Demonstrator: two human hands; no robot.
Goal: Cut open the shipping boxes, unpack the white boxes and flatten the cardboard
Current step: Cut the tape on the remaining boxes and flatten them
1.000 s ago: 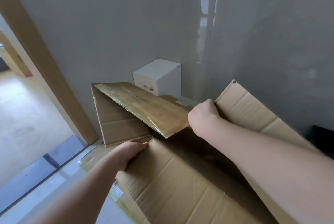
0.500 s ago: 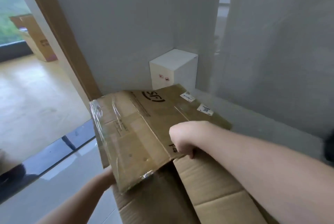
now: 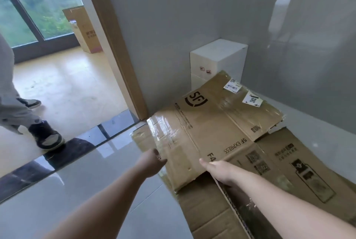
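My left hand [image 3: 154,161] grips the near-left edge of the flat SF carton [image 3: 208,129], fingers curled under it. My right hand [image 3: 221,171] holds its near edge w/ thumb on top, fingers tucked below. Carton lies on more flattened cardboard [image 3: 300,163] on the floor [image 3: 77,190], by the wall corner. Two stacked white boxes [image 3: 217,61] stand shut in that corner, just behind the carton. Open brown box [image 3: 84,28] thru the doorway; contents not visible.
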